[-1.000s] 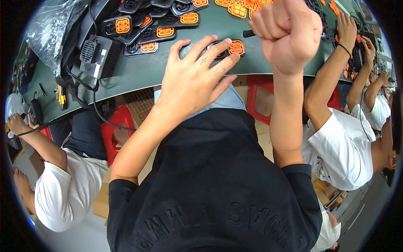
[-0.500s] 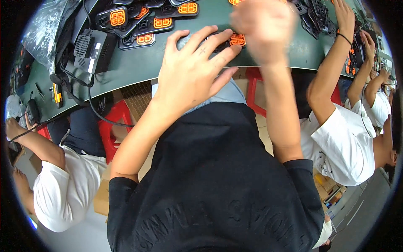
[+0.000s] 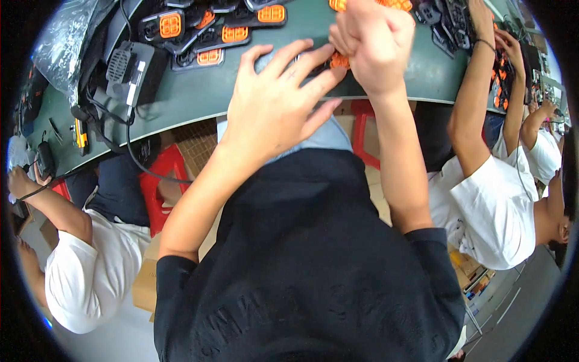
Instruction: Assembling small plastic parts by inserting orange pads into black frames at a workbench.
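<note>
My left hand (image 3: 271, 99) lies over a black plastic casing with an orange grid-patterned pad (image 3: 339, 61) near the table's front edge. Its fingers are spread and bent, the tips resting on or close to the casing, and the thumb stands apart. Most of the casing is hidden under these fingers. Just right of it, my right hand (image 3: 381, 51) is closed in a fist, the curled fingers beside the orange pad. Whatever the fist holds, if anything, cannot be seen. Beyond it lie orange grid pieces (image 3: 395, 4), partly covered by the hand.
Several black casings with orange pads (image 3: 234, 34) are heaped at the back left of the green table (image 3: 187, 96). A black power box (image 3: 136, 72) with cables stands left, near a yellow-handled cutter (image 3: 81, 136). Black parts (image 3: 443, 30) lie right. Co-workers sit on both sides.
My right fist, blurred before, is now sharp, slightly lower and nearer the orange pad, covering more of it. My left hand has hardly moved. The right-hand co-worker's arms have shifted.
</note>
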### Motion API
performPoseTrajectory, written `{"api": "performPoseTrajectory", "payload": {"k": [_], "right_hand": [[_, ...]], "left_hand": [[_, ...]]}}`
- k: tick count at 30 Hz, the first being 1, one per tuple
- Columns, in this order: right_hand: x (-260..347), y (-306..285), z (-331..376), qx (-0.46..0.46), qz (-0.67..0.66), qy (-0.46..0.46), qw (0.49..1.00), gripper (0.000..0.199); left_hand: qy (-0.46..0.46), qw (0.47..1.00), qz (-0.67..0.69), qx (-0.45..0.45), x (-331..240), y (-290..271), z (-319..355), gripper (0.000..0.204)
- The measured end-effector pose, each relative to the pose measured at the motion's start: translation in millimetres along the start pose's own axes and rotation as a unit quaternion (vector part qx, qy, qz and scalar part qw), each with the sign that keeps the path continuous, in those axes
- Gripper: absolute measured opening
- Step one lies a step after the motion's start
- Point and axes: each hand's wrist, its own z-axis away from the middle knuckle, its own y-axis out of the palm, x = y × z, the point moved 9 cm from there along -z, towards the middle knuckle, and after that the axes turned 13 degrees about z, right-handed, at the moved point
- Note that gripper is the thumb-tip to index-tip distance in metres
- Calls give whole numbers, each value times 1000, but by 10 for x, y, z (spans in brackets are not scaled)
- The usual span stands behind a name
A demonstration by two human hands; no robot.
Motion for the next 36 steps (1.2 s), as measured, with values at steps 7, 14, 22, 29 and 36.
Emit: {"api": "performPoseTrajectory", "payload": {"k": [7, 14, 22, 29, 36], "right_hand": [[-145, -11, -30, 45, -109, 19, 993, 56], [-134, -4, -95, 62, -119, 42, 990, 59], [162, 164, -205, 129, -357, -62, 923, 58], [-160, -39, -81, -3, -11, 66, 998, 55], [214, -315, -276, 79, -232, 43, 969, 53]], "left_hand": [[2, 1000, 2, 17, -40, 47, 1, 43], [9, 998, 52, -38, 16, -50, 18, 38], [13, 998, 28, -47, -7, -68, -3, 30], [14, 998, 16, -51, -39, -57, -63, 29], [-17, 999, 38, -20, -48, -60, -38, 33]]}}
